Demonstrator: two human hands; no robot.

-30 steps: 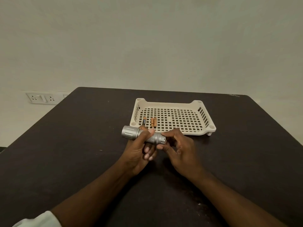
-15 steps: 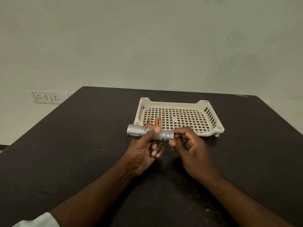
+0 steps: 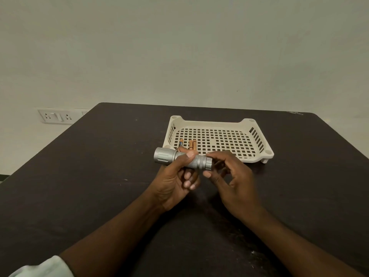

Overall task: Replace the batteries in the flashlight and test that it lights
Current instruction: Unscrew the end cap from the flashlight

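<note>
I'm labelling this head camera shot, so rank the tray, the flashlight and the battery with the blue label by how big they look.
1. The cream tray, clearly the largest.
2. The silver flashlight, held nearer the camera, which may flatter it.
3. The blue-labelled battery in the tray, smallest and partly hidden by the left hand.

A wall socket plate [image 3: 56, 116], seemingly white, sits left of the dark table [image 3: 79, 176].
</note>
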